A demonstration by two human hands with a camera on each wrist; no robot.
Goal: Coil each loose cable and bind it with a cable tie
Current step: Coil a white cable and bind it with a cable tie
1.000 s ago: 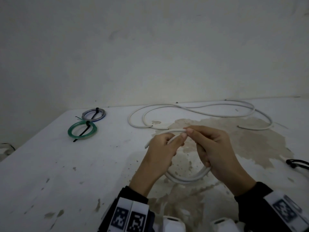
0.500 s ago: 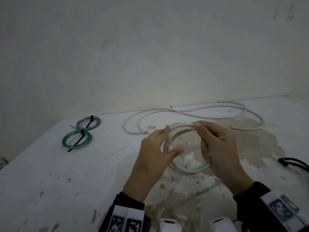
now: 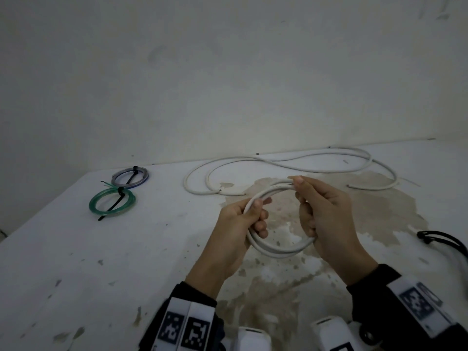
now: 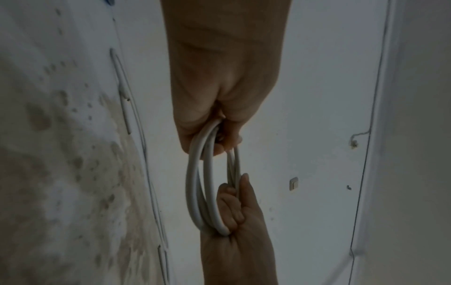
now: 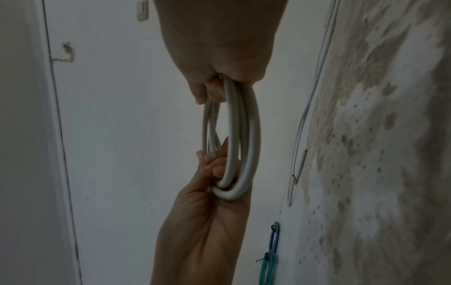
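I hold a white cable coil point(image 3: 276, 251) of a few loops above the table point(image 3: 76, 249), one hand on each side. My left hand point(image 3: 249, 219) grips the coil's left side, fingers curled through the ring. My right hand point(image 3: 314, 211) grips the right side, its thumb pressing the top of the loops. The left wrist view shows the coil point(image 4: 209, 192) running from the left hand point(image 4: 214, 140) to the right hand point(image 4: 234, 204). In the right wrist view the coil point(image 5: 234, 146) hangs between my right hand point(image 5: 214, 86) and left hand point(image 5: 214, 169).
A long loose white cable point(image 3: 278, 165) sprawls along the table's back edge by the wall. At the back left lie a green coil point(image 3: 111, 201) and a grey-blue coil point(image 3: 130, 175), each bound with a black tie. Black cable ties point(image 3: 440, 240) lie at the right edge.
The cable went from a loop being closed by both hands to a tidy multi-loop ring. My left hand shifted from the top to gripping the left side, and the ring tilted more upright.
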